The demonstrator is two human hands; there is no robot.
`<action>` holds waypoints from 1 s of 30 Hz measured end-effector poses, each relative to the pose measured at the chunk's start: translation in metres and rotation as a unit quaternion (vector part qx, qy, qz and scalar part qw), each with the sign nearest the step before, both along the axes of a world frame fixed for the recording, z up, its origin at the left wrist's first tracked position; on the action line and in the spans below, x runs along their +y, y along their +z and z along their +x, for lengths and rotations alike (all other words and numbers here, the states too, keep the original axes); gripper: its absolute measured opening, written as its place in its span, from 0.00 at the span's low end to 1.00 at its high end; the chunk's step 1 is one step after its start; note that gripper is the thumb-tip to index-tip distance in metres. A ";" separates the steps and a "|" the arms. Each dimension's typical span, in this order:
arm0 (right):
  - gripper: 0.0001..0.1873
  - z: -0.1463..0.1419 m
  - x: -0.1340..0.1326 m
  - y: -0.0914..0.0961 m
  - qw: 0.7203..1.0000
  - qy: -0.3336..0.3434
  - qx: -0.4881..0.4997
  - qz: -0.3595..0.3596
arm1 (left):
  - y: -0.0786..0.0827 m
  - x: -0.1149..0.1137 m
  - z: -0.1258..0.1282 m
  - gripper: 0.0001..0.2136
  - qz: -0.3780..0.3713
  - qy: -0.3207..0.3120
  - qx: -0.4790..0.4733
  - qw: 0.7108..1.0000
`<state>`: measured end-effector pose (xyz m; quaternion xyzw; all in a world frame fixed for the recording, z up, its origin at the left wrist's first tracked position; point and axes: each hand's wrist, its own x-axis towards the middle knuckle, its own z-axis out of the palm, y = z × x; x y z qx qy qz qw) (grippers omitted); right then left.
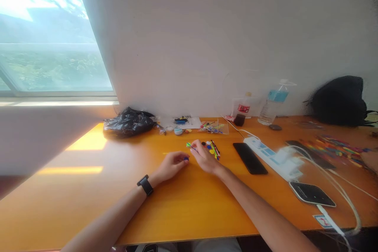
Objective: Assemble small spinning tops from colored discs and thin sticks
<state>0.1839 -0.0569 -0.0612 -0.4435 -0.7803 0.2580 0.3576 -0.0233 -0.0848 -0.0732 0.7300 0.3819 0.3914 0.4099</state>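
Note:
Over the middle of the table (165,212), my left hand (171,165) pinches a small round blue piece (186,158) between thumb and fingers. Just to its right, my right hand (203,158) is closed on a thin dark stick (193,148). A small green piece (188,145) shows at the stick's far end; whether it is joined to the stick I cannot tell. Beyond my right hand lie several small coloured discs, among them a yellow disc (211,151) and a black disc (203,143). Beside them is a bundle of coloured sticks (215,149).
A black plastic bag (130,122) lies at the back left. Along the wall stand a cola bottle (243,109) and a large water bottle (268,108). To the right are a black phone (249,158), a white power strip (273,159) with cables, and a grey device (312,194).

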 end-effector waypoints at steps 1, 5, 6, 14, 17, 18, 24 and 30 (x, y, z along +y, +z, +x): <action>0.10 -0.001 -0.002 0.002 1.000 0.002 -0.003 0.002 | -0.002 0.002 -0.001 0.17 0.003 0.002 -0.002 1.000; 0.15 -0.005 -0.005 0.008 0.997 0.066 -0.005 0.049 | -0.008 0.008 -0.003 0.18 0.000 0.012 -0.025 1.000; 0.15 -0.006 -0.004 0.008 0.995 0.079 -0.004 0.059 | -0.009 0.009 -0.003 0.18 0.001 0.009 -0.031 0.999; 0.22 -0.007 0.002 -0.013 0.993 0.096 0.020 0.061 | -0.004 0.009 -0.004 0.17 0.014 0.001 -0.028 1.000; 0.19 -0.008 0.000 -0.012 0.993 0.093 0.063 0.043 | -0.003 0.008 -0.004 0.17 0.022 -0.016 -0.041 0.999; 0.16 -0.008 0.000 -0.010 0.992 0.093 0.073 0.042 | -0.003 0.008 -0.004 0.17 0.021 -0.015 -0.042 0.999; 0.10 -0.004 0.005 -0.002 0.989 0.084 0.102 0.063 | -0.005 0.008 -0.004 0.19 0.002 0.030 -0.035 0.999; 0.09 -0.006 0.003 -0.005 0.982 0.132 0.125 -0.054 | 0.006 0.001 -0.002 0.18 -0.005 0.024 -0.053 0.998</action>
